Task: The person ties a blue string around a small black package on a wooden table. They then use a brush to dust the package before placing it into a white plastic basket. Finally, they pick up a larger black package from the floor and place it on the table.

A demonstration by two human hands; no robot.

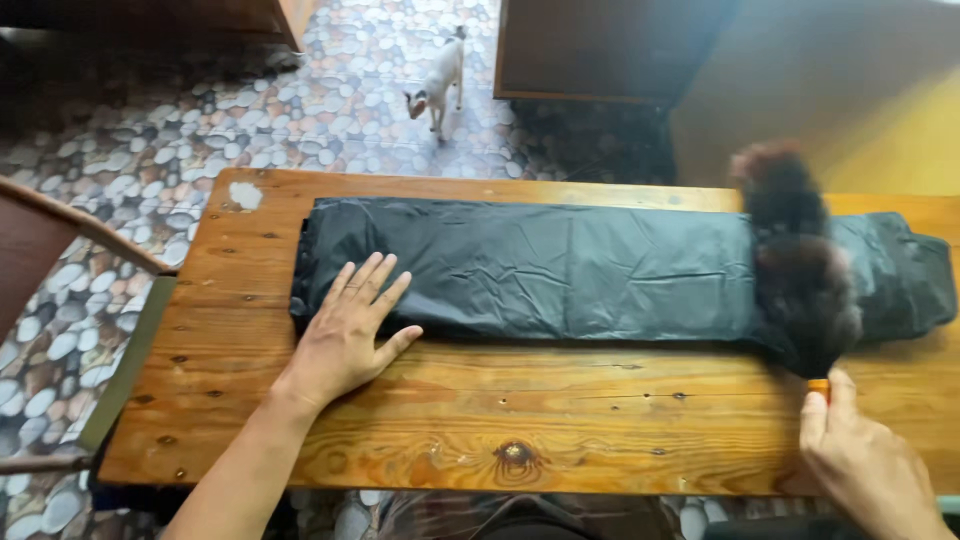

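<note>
Cloth (560,270): black, folded into a long strip, lying flat on our wooden counter (470,420). Long axis runs left to right, parallel to the counter's front edge. Left end sits well in from the counter's left edge; right end reaches near the frame's right border. Far side lies close along the counter's back edge; near side leaves a broad bare band of wood toward us.

Left hand (345,335): palm down, fingers spread, fingertips on the cloth's near left corner, heel of the palm on bare wood. Grip open and flat, pinching nothing.

Right hand (865,465): at the counter's near right corner, fingers closed around the orange handle (818,385) of a duster (795,270).

Duster: dark, fluffy, blurred; its long axis runs front to back, crossing the cloth near its right end, tip beyond the far edge.

Surroundings: chair (60,250) just off the counter's left edge; pebble-pattern floor (150,130) open beyond; small white cat (438,85) on the floor, well apart; dark wooden furniture (600,50) behind the counter's far side; yellow wall (900,140) at right.
</note>
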